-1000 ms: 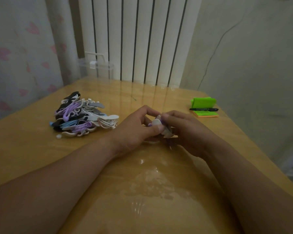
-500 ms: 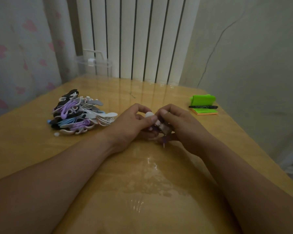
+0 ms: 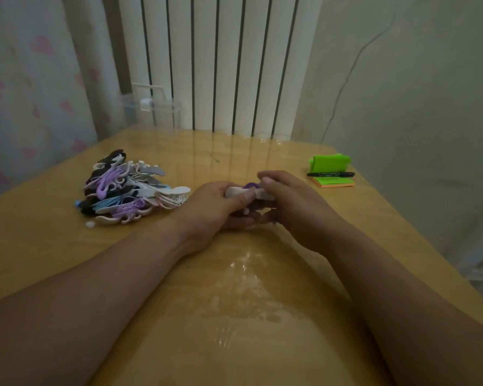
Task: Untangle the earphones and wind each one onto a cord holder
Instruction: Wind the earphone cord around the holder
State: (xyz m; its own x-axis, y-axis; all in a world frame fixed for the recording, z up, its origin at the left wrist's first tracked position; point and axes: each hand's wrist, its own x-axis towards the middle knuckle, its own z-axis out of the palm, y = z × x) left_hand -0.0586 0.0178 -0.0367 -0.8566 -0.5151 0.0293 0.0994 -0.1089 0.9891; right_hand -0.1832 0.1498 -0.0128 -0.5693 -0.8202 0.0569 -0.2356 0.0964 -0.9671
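Both hands gripping one white plastic cord holder
Left hand and right hand curl their fingers round it, purple earphone cord bunched between them, low over the glossy wooden counter; the tangled earphone pile sits to the left.

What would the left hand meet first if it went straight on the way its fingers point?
Probably the right hand: the left hand points across at it, and both grip the white cord holder between them.
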